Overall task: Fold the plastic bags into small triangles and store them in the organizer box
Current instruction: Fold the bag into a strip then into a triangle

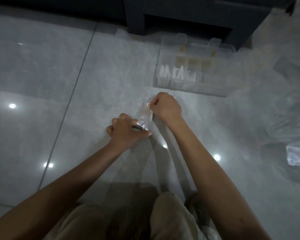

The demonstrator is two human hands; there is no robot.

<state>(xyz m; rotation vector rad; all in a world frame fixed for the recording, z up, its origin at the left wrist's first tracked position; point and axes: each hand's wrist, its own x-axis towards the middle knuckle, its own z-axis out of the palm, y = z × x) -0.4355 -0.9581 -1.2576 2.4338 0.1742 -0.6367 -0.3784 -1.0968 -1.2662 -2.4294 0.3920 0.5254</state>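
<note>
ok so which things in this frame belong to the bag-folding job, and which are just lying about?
In the job:
clear plastic bag folded into a narrow strip, pinched by left hand and right hand
clear plastic organizer box holding folded white triangles
heap of loose clear plastic bags, on the right

Just there:
dark cabinet base
glossy grey floor tiles

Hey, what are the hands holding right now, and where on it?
Both hold one folded clear plastic bag: the right hand pinches its far end, the left hand holds its near end.
</note>
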